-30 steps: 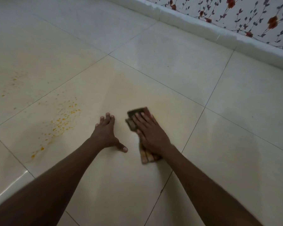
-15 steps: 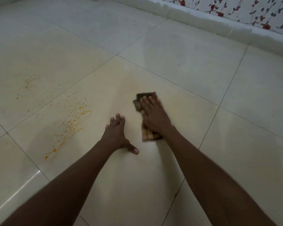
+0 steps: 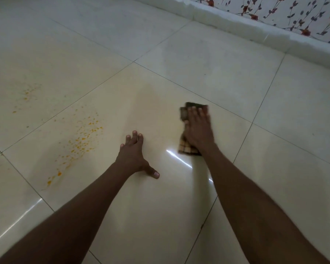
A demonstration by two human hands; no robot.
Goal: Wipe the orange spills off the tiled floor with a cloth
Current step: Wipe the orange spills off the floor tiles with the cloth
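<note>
Right hand (image 3: 198,130) is lying flat on a folded checked cloth (image 3: 187,148), fingers (image 3: 195,113) straight and close together, pressing it onto the tiled floor (image 3: 208,69) rather than gripping it. Cloth is sitting on the middle tile, w/ its dark far end poking out past the fingertips and the checked end showing at the wrist. Left hand (image 3: 134,155) is resting palm-down on the same tile, just left of the cloth, fingers spread a bit, thumb out to the side, holding nothing, prob. bracing body weight.

Orange spills (image 3: 80,141) are sitting well left of both hands: a scatter of drops and specks across the left part of that tile, plus a fainter patch (image 3: 28,92) on the next tile over. A pale yellowish smear (image 3: 149,98) is showing on the tile beyond the left hand.

Risks as I'm judging them:
- cloth is working away from the drops, so the main mess is going untouched
- a flat press w/o any grip could let the cloth bunch or slip out on a sideways stroke
- cloth may just be spreading colour into a film instead of lifting it
- tile is glossy and poss. damp, so the bracing hand could slide
- left hand or forearm could drag into the drops when shifting over
</note>
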